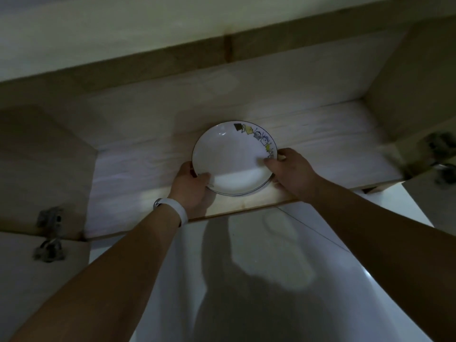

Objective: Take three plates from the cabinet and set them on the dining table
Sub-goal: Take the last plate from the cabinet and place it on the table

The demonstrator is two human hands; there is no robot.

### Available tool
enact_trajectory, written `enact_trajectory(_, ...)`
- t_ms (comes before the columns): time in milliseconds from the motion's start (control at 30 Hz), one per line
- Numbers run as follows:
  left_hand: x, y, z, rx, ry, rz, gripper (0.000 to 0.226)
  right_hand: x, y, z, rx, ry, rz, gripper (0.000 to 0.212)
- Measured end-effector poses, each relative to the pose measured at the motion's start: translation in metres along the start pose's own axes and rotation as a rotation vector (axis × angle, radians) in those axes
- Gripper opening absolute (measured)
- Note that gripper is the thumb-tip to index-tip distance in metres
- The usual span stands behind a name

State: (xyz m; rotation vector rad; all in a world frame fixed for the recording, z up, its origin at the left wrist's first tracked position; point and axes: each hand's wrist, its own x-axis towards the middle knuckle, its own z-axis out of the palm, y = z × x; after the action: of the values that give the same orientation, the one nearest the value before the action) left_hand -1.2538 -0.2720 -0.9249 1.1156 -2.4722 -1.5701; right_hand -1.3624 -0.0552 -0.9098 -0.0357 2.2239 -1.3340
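Two bare hands are reaching up into an open pale wooden wall cabinet (pixel 246 99) and closing on a small stack of round white ceramic plates (pixel 232 159), the top one carrying a thin dark rim line and a band of little coloured drawings along its right edge. The stack is sitting on the pale cabinet shelf (pixel 138 174), close to the front lip and roughly midway between the side walls. How many plates are lying there is hard to tell; at least a second rim is showing under the top one at the near edge.

The left hand (pixel 192 186), with a white wristband (pixel 172 208) on its wrist, is curling round the left near rim, thumb lying on the upper face and the other fingers hidden beneath. The right hand (pixel 288 174) is clamping the right rim the same way, thumb pressing by the drawings, the remaining fingers tucked under or behind the edge.

The risk, as I judge it, is coming from the grip being only at the rims: glazed plates are sliding easily on one another, so tilting the stack while drawing it off the shelf could be letting the top one skate forward. The dim light and the overhead reach are making the count and the clearance past the shelf lip harder to judge, and a metal hinge (pixel 49 218) is standing near the left forearm.
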Motion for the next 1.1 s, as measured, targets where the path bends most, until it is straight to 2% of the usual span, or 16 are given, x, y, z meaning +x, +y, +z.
enact_trajectory(167, 0.010, -0.001, 0.005, -0.044, 0.007, -0.008, 0.046, 0.011, -0.002, 0.011, 0.042, -0.018, 0.016, 0.047)
enact_trajectory(367, 0.010, -0.007, 0.010, -0.116, 0.053, 0.004, 0.042, 0.016, 0.000, 0.014, 0.020, 0.014, -0.013, 0.039)
enact_trajectory(733, -0.006, -0.009, 0.010, -0.262, 0.013, 0.029, 0.046, 0.000, 0.011, 0.010, 0.087, -0.001, -0.094, 0.027)
enact_trajectory(967, -0.026, -0.002, 0.013, -0.373, -0.014, 0.032, 0.043, -0.022, 0.019, -0.003, 0.193, -0.037, -0.079, 0.030)
enact_trajectory(1100, -0.041, 0.008, 0.016, -0.378, -0.033, 0.047, 0.043, -0.037, 0.022, -0.016, 0.253, -0.049, -0.060, 0.041)
